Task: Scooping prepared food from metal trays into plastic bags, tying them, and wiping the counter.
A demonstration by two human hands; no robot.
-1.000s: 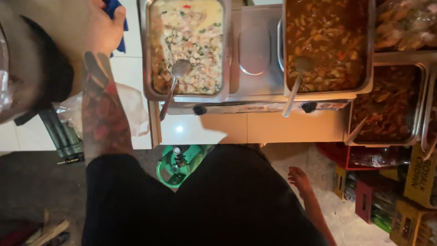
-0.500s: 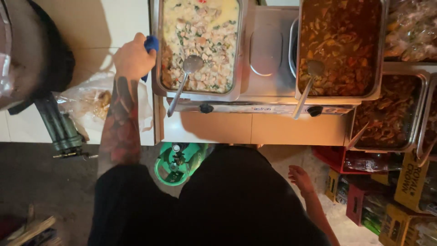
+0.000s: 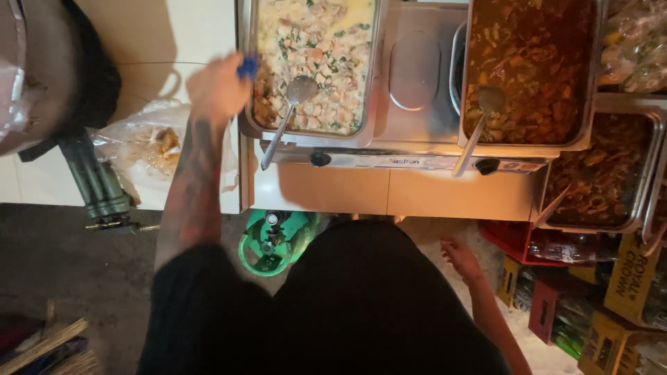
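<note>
The left hand (image 3: 217, 89) is clenched around a small blue thing (image 3: 247, 67) (too blurred to tell what it is), held at the left rim of the tray of creamy food (image 3: 244, 118), at about eleven o'clock from the body. A ladle (image 3: 290, 111) rests in that tray. The right hand (image 3: 460, 258) hangs loose, fingers released, at four o'clock beside the counter (image 3: 333, 191).

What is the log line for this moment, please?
left hand: holds blue thing by pale tray | right hand: free, low
</note>
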